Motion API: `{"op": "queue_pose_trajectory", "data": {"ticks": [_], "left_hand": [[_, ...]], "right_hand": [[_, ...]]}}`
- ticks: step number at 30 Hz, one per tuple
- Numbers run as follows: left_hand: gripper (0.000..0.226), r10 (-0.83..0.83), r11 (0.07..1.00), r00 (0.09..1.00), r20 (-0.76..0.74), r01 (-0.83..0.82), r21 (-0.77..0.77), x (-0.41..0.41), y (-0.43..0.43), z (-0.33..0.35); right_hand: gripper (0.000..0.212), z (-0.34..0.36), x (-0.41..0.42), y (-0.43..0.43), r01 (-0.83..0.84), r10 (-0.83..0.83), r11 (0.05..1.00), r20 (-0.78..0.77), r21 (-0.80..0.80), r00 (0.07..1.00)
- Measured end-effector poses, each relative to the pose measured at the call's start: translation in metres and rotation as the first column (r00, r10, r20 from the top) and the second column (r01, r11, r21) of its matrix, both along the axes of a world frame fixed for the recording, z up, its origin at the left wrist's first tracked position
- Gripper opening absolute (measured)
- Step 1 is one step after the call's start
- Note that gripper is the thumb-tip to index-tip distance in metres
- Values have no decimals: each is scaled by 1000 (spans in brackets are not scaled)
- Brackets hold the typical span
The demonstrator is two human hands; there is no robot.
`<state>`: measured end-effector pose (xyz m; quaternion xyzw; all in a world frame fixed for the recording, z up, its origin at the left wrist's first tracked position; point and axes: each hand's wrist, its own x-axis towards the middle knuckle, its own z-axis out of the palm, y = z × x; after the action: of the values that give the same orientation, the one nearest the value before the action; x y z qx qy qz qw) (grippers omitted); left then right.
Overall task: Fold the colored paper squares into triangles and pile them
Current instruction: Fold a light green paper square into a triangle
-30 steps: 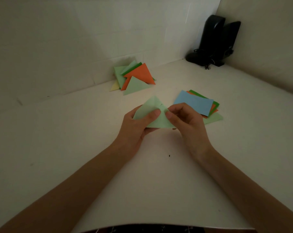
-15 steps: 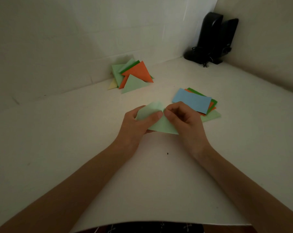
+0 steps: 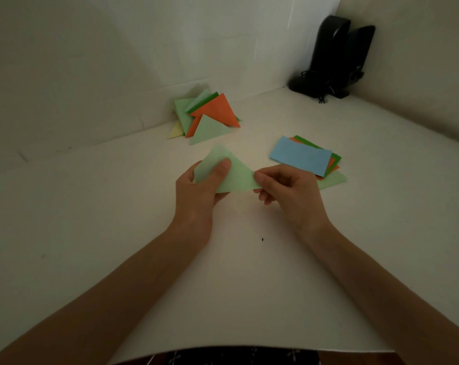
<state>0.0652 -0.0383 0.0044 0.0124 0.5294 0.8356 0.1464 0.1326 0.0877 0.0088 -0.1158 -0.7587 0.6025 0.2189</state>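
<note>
Left grip (image 3: 196, 192), right grip (image 3: 289, 192), green triangle (image 3: 237, 177); table (image 3: 112, 233), walls (image 3: 91, 61)

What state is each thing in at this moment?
light green paper: folded into a triangle, held by both hands.
left hand: grips the paper's left part, thumb on top.
right hand: pinches the paper's right corner.
pile of triangles: folded, lying overlapped by the back wall.
stack of squares: unfolded, flat, blue sheet on top.
black device: upright in the corner.
</note>
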Motion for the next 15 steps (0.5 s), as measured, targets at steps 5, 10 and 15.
{"op": "queue_pose_trajectory", "data": {"ticks": [5,10,15], "left_hand": [[19,-131,973,990,46,120,197,-2,0,5],[26,-377,926,923,-79,376,-21,5,4,1],[10,-288,956,952,-108,279,-88,7,3,-4]], "right_hand": [[20,0,-1,2,25,-26,997,12,73,1000],[15,-1,-2,-1,87,-99,988,-92,-126,991],[15,0,-2,-6,4,-15,994,-109,-105,994]]}}
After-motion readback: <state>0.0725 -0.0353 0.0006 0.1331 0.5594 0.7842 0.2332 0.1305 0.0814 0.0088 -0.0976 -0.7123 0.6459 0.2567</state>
